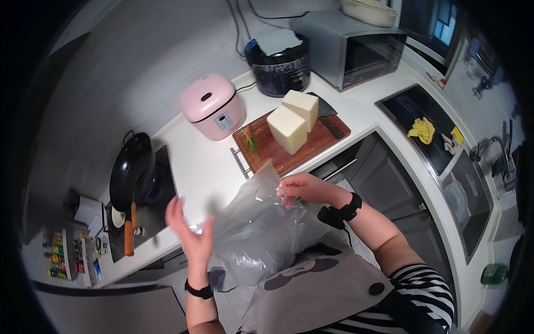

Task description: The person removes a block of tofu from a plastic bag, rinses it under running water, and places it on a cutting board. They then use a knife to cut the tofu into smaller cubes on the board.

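Note:
A clear plastic bag hangs in front of my apron, its corner reaching up beside the cutting board. My right hand pinches the bag's upper right edge. At the bag's left side, my left hand is raised with thumb and fingers apart; some plastic glints by it, and its contact with the bag is unclear. Beyond the bag lies a wooden cutting board with a metal handle. On it stand two pale cream blocks, a nearer one and a farther one, plus green and red pepper strips.
A cleaver lies at the board's right. Behind are a pink rice cooker, a dark cooker and an oven. At left, a wok sits on the stove. Yellow cloth lies by the sink at right.

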Available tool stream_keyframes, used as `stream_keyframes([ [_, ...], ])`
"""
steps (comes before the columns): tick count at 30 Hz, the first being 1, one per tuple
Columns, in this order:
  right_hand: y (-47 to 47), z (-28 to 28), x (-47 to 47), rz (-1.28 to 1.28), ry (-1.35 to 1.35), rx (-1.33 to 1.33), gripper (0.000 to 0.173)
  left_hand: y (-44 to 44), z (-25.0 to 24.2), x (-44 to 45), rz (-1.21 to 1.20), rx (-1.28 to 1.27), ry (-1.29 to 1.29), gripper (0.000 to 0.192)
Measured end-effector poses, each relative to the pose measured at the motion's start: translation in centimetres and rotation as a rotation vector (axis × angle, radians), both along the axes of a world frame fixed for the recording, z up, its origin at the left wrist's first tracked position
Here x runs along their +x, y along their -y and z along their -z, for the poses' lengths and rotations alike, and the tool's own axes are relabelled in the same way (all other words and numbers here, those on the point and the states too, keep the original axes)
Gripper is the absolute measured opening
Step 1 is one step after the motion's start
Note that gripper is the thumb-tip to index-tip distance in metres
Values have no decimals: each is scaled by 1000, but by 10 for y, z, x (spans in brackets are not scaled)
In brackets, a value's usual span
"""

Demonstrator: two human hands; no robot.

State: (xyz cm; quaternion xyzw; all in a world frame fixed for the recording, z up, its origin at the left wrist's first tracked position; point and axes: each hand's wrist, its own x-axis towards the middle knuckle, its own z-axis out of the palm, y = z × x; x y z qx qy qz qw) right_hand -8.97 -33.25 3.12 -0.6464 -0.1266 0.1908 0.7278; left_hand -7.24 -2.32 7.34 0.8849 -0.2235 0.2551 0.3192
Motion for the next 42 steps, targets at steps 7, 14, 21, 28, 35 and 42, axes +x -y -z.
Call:
stream_keyframes([
  [7, -50, -26, 13, -242, 133, 13, 11, 36, 0, 36, 593, -536, -1021, 40],
  [14, -28, 9, 19, -175, 86, -325, 10, 38, 12, 37, 206, -790, -775, 13],
  [21, 4, 10, 40, 29, 257, 53, 43, 61, -21, 30, 267, -474, -833, 23],
  [28, -8, 1, 59, -226, -20, 73, 27, 94, -34, 25, 311, -516, -737, 29],
  [35, 10, -3, 57, -192, 114, 154, 17, 90, -29, 20, 247, -462, -779, 30],
  [42, -3, -3, 67, -267, 410, -13, 19, 94, -32, 14, 253, -450, -857, 31],
])
